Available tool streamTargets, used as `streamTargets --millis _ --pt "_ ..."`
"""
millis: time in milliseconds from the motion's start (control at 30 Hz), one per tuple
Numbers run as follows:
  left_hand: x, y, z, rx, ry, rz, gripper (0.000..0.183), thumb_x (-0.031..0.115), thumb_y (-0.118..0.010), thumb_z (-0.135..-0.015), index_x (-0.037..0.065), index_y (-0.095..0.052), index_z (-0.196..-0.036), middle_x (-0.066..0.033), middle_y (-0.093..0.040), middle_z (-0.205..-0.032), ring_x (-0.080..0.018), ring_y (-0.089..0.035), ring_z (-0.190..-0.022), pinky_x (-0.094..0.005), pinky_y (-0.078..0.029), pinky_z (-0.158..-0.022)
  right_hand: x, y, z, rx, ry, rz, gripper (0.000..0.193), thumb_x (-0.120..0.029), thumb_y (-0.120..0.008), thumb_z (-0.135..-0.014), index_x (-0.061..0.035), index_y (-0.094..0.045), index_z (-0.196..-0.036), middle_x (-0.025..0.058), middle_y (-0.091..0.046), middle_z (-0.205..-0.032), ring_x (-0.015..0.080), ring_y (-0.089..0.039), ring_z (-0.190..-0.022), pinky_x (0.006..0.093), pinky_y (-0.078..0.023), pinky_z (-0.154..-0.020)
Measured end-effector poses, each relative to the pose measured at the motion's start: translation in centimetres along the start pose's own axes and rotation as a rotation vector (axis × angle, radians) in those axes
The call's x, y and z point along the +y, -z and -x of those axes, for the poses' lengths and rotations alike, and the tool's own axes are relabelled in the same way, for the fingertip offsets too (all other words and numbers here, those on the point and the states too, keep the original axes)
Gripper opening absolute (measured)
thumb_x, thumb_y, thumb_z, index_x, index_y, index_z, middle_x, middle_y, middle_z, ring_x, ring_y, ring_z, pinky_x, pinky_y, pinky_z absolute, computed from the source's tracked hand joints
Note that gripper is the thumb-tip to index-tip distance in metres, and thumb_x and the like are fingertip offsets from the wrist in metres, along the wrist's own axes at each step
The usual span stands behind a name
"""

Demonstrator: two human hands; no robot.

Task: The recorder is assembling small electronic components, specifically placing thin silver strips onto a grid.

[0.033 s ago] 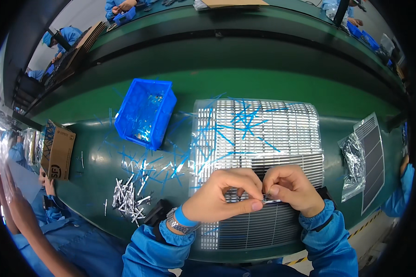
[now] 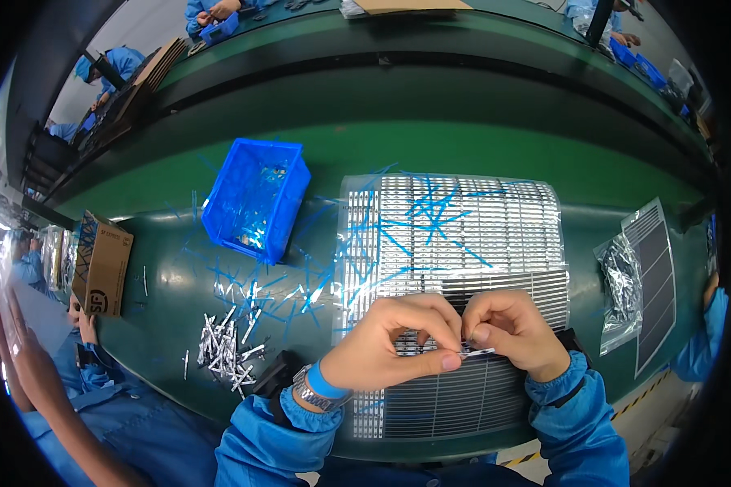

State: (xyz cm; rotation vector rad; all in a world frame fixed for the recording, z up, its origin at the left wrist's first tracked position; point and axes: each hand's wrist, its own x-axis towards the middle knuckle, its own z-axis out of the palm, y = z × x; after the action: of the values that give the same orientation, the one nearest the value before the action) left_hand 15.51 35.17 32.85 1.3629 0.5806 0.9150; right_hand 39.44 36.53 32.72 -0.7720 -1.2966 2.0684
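My left hand (image 2: 398,341), with a blue band and a metal watch at its wrist, is closed in a pinch of thumb and forefinger. Right beside it, my right hand (image 2: 515,331) pinches too. Between their fingertips is a short, thin white-and-dark strip (image 2: 479,352), partly covered by the fingers. Both hands are above a large sheet of strips (image 2: 463,410), in clear film, with rows of silvery and dark pieces. Narrow blue film strips (image 2: 434,213) lie scattered across its far part.
A blue bin (image 2: 256,195) with small bits inside stands beyond my left hand. Nearer lies a heap of silvery strips (image 2: 223,349). At the right are a clear bag of strips (image 2: 621,288) and a dark sheet (image 2: 654,284). A cardboard box (image 2: 104,264) and co-workers flank the table.
The strip between my fingertips is slightly turned and shows more of its white side. My hands have hardly moved. At the far left, a co-worker's hand has shifted a little.
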Motion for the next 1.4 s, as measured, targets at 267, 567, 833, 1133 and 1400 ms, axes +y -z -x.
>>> streamTargets --millis 267,567,833,1133,1400 --pt "-0.1 -1.0 0.2 0.077 0.02 0.201 0.009 0.004 -0.074 -0.094 -0.001 -0.069 -0.098 -0.0123 -0.072 -0.1 -0.0146 -0.065 -0.09 -0.0312 -0.054 -0.082 0.5 -0.3 -0.2 0.04 0.067 0.078 0.008 -0.003 -0.066 -0.099 0.0016 -0.067 -0.105 0.0006 -0.065 -0.089 0.0038 -0.058 -0.082 0.0203 -0.046 -0.068" --pt "0.2 -0.1 0.4 0.211 0.175 0.151 0.007 0.004 -0.066 -0.098 -0.001 -0.063 -0.095 -0.0035 -0.065 -0.09 -0.0102 -0.062 -0.088 -0.0275 -0.051 -0.082 -0.1 -0.9 -0.5 0.453 0.468 0.568 0.019 -0.007 -0.076 -0.089 -0.0008 -0.073 -0.107 0.0091 -0.068 -0.094 0.014 -0.065 -0.079 0.0245 -0.052 -0.07" --pt "-0.4 -0.2 0.7 0.177 0.146 0.139 0.006 0.003 -0.065 -0.099 -0.001 -0.063 -0.095 -0.0044 -0.065 -0.093 -0.0076 -0.06 -0.085 -0.0241 -0.048 -0.073 -0.4 -1.5 -0.4 0.49 0.558 0.859 0.016 -0.001 -0.085 -0.076 -0.0028 -0.078 -0.091 0.0078 -0.07 -0.088 0.0159 -0.066 -0.072 0.0272 -0.054 -0.063" --pt "-1.3 -0.3 0.5 0.15 0.155 0.189 0.008 0.005 -0.063 -0.101 0.0 -0.061 -0.095 -0.0035 -0.065 -0.092 -0.0053 -0.057 -0.08 -0.0217 -0.045 -0.068 -0.2 -1.6 -0.3 0.54 0.601 0.871 0.016 0.0 -0.084 -0.073 -0.0031 -0.078 -0.087 0.0079 -0.069 -0.082 0.0179 -0.065 -0.071 0.0289 -0.051 -0.061" --pt "0.8 -0.3 0.4 0.42 0.033 -0.197 0.013 0.006 -0.069 -0.097 0.0 -0.063 -0.087 -0.0057 -0.065 -0.081 -0.0102 -0.059 -0.073 -0.027 -0.047 -0.065 -0.2 -1.4 -0.6 0.686 0.673 0.822 0.01 0.003 -0.079 -0.077 -0.0005 -0.075 -0.085 0.0085 -0.069 -0.083 0.0171 -0.064 -0.07 0.0284 -0.05 -0.061"
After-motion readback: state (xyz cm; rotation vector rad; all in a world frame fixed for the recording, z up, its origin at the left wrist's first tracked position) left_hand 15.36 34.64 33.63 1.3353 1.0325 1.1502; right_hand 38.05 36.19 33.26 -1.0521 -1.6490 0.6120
